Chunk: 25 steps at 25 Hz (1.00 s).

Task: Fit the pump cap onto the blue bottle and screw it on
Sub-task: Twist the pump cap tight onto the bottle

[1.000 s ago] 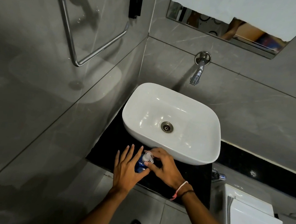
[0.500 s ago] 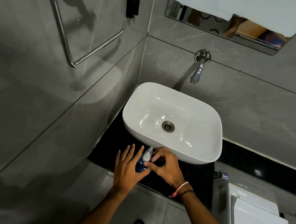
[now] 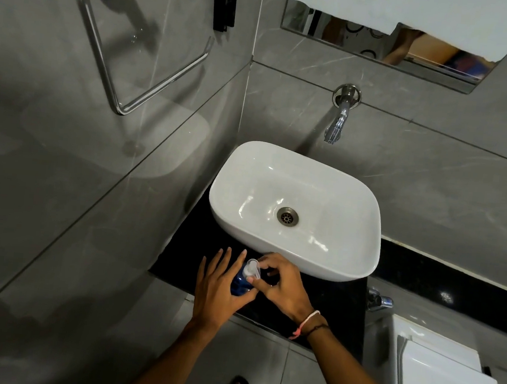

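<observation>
left hand (image 3: 216,293) reaches in from below, fingers spread and pointing up, palm wrapped against the side of the blue bottle (image 3: 240,280), steadying it. right hand (image 3: 280,284) comes in from the right, thumb and fingertips pinched on the pump cap (image 3: 251,269) (clear-white, sitting on the bottle's neck). bottle stands on the black counter (image 3: 188,247), just in front of the white basin (image 3: 294,208). count: one bottle, one cap, one basin, one wall tap (image 3: 338,119), two wrist bands (image 3: 311,322) on the right wrist. bottle label too small to read.
</observation>
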Motion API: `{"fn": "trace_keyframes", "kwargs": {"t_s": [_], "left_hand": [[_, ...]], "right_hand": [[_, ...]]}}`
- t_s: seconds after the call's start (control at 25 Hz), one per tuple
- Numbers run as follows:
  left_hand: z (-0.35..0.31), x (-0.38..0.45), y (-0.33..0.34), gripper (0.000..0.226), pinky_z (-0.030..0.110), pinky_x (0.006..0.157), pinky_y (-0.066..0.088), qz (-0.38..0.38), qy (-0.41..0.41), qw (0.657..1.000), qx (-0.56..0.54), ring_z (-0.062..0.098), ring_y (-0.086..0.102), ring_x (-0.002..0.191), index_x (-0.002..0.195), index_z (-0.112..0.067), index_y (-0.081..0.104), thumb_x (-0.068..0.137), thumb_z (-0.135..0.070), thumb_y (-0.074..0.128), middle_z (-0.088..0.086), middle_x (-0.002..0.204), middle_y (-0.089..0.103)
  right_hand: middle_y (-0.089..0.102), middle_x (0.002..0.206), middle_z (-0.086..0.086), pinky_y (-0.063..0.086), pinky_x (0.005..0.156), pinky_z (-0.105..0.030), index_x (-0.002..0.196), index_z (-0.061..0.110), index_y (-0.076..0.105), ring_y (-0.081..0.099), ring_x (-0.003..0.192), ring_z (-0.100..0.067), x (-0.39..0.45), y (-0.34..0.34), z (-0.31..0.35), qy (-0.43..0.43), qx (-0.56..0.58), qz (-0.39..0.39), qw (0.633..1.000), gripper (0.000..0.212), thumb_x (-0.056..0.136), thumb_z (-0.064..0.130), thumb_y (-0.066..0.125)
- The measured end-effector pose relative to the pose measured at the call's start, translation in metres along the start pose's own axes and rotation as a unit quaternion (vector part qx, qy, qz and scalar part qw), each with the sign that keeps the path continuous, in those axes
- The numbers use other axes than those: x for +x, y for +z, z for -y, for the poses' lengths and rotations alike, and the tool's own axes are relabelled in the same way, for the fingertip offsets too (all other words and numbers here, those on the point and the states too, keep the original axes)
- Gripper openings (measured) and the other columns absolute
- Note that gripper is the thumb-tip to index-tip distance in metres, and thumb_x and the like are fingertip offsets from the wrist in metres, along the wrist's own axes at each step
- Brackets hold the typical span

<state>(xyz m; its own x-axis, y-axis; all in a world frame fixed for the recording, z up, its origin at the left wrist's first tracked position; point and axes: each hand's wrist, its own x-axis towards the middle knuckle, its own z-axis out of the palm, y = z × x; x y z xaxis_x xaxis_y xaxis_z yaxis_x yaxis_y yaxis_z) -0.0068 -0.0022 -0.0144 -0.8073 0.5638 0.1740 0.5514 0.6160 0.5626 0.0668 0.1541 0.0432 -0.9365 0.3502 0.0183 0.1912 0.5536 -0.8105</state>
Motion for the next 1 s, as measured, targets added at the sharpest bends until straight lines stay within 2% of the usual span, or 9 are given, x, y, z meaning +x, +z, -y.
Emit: {"fn": "trace_keyframes", "kwargs": {"t_s": [0.08,0.16,0.2,0.32,0.44,0.6,0.76,0.92,1.0], "left_hand": [[0.0,0.0,-0.001,0.082,0.057,0.115,0.03,-0.001,-0.002,1.0,-0.004,0.029,0.044,0.139,0.143,-0.026,0.05,0.072,-0.064,0.066,0.009,0.144,0.056],[-0.001,0.0,-0.001,0.082,0.058,0.115,0.03,0.003,-0.003,1.0,-0.002,0.03,0.044,0.139,0.144,-0.026,0.049,0.072,-0.064,0.065,0.01,0.144,0.056],[-0.001,0.0,-0.001,0.082,0.058,0.116,0.03,0.005,-0.006,1.0,-0.001,0.029,0.044,0.14,0.144,-0.027,0.049,0.072,-0.064,0.064,0.01,0.144,0.056],[-0.001,-0.001,-0.001,0.084,0.057,0.116,0.03,0.013,-0.014,1.0,0.002,0.029,0.042,0.141,0.145,-0.028,0.047,0.07,-0.063,0.066,0.01,0.145,0.055],[-0.001,-0.001,0.0,0.085,0.058,0.115,0.031,0.013,-0.014,1.0,0.008,0.029,0.043,0.14,0.144,-0.027,0.048,0.069,-0.06,0.07,0.011,0.145,0.056],[-0.003,-0.002,0.0,0.084,0.058,0.115,0.032,0.01,-0.018,1.0,0.009,0.029,0.043,0.14,0.144,-0.026,0.049,0.07,-0.06,0.07,0.011,0.145,0.055],[-0.002,-0.003,0.0,0.084,0.058,0.117,0.029,0.012,-0.019,1.0,0.007,0.029,0.042,0.141,0.143,-0.025,0.049,0.07,-0.057,0.073,0.011,0.145,0.055],[-0.004,-0.003,0.0,0.08,0.058,0.116,0.03,0.005,-0.021,1.0,0.005,0.029,0.044,0.14,0.141,-0.025,0.052,0.07,-0.056,0.07,0.01,0.143,0.057],[-0.003,-0.003,0.0,0.079,0.058,0.115,0.031,0.006,-0.023,1.0,0.007,0.029,0.044,0.139,0.14,-0.024,0.053,0.07,-0.055,0.072,0.01,0.143,0.057]], "right_hand": [[0.07,0.104,0.0,0.054,0.085,-0.019,0.097,0.02,0.074,0.066,0.096,-0.01,0.001,-0.001,0.0,0.001,-0.001,-0.017,1.0,0.032,0.073,0.027,0.092],[0.068,0.113,0.0,0.053,0.092,-0.019,0.115,0.02,0.072,0.064,0.103,-0.01,0.001,0.0,0.0,-0.015,-0.013,0.018,1.0,0.043,0.077,0.026,0.089],[0.067,0.114,-0.001,0.055,0.095,-0.025,0.117,0.019,0.072,0.064,0.105,-0.012,0.001,0.001,0.0,-0.019,-0.026,0.027,0.999,0.041,0.079,0.026,0.087],[0.069,0.102,-0.001,0.057,0.086,-0.037,0.102,0.017,0.072,0.064,0.097,-0.015,0.001,0.006,0.003,-0.011,-0.047,-0.015,0.999,0.035,0.076,0.032,0.089],[0.065,0.115,0.001,0.055,0.096,-0.036,0.118,0.019,0.071,0.062,0.109,-0.014,0.0,0.007,0.003,-0.038,-0.043,0.024,0.998,0.04,0.082,0.031,0.084],[0.066,0.114,0.003,0.055,0.089,-0.03,0.108,0.016,0.074,0.059,0.106,-0.012,0.002,0.01,0.005,-0.02,-0.092,-0.01,0.996,0.036,0.081,0.038,0.083],[0.062,0.129,0.001,0.049,0.105,-0.03,0.121,0.014,0.071,0.055,0.122,-0.012,0.002,0.01,0.004,-0.05,-0.069,0.042,0.996,0.035,0.089,0.029,0.077],[0.068,0.119,0.001,0.05,0.096,-0.029,0.113,0.015,0.075,0.056,0.112,-0.012,0.003,0.009,0.006,-0.054,-0.111,0.012,0.992,0.034,0.087,0.036,0.078],[0.066,0.124,0.003,0.047,0.099,-0.025,0.117,0.016,0.073,0.054,0.117,-0.01,0.003,0.008,0.006,-0.057,-0.112,0.015,0.992,0.037,0.086,0.037,0.079]]}}
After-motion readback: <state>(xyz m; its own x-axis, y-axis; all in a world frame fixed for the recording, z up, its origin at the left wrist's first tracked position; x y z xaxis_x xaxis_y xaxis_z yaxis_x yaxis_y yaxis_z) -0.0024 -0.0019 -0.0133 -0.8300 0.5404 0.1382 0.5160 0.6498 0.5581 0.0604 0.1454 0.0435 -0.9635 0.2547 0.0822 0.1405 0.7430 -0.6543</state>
